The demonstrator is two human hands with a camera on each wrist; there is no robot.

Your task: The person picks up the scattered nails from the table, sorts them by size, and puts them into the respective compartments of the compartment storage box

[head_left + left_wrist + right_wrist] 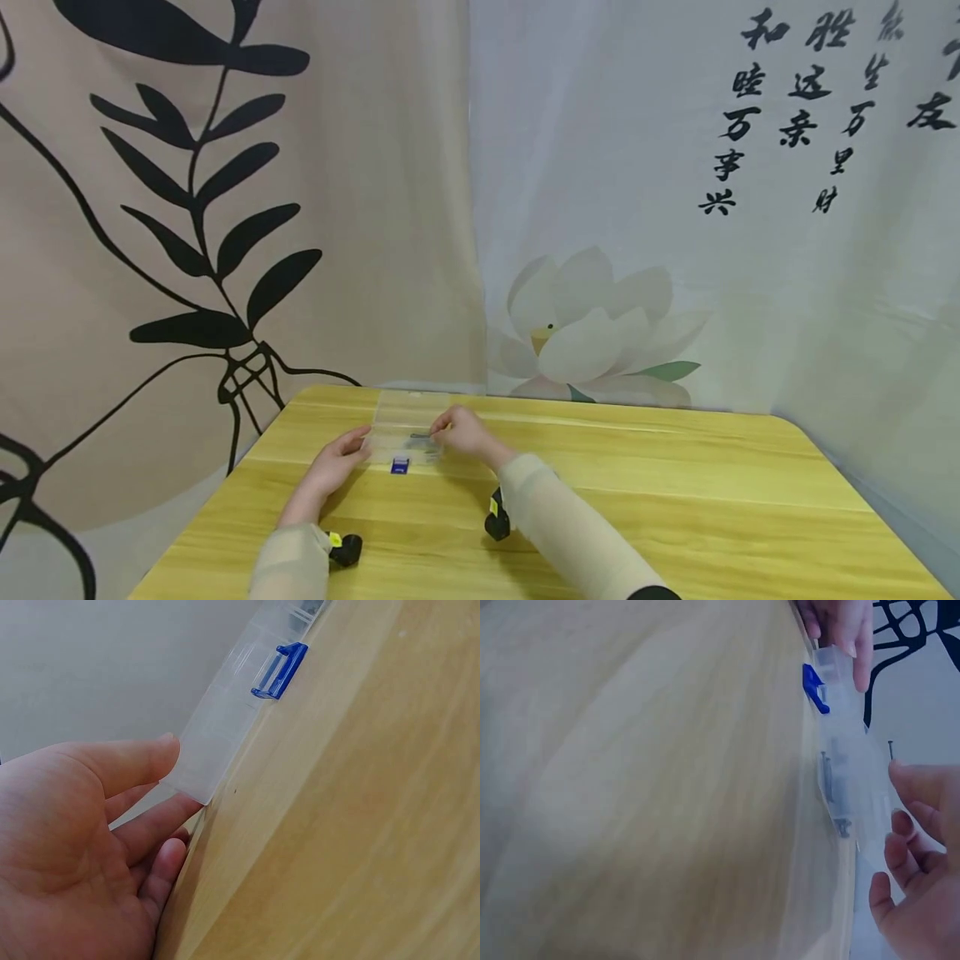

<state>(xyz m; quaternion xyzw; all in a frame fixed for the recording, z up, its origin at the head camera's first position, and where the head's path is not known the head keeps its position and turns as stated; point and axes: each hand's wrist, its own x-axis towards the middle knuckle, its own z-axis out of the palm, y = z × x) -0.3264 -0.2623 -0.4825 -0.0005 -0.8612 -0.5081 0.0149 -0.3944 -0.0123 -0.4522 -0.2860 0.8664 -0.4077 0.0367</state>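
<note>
A clear plastic storage box [381,446] with a blue latch [400,466] on its front sits toward the back of the table. Its transparent lid [408,405] is swung back behind it. In one compartment at the right lie several dark screws [827,776]. My left hand [339,464] rests at the box's left end, thumb at the top edge and fairly straight fingers against the end wall. Just over the right part of the box, my right hand [467,433] pinches a thin dark screw [891,750] between thumb and fingertip, its flat head sticking up.
The wooden table [637,517] spreads to the right and in front of the box. Behind its back edge hang cloth curtains [390,208] with plant and flower prints. Black wrist cameras [347,550] are strapped under both forearms.
</note>
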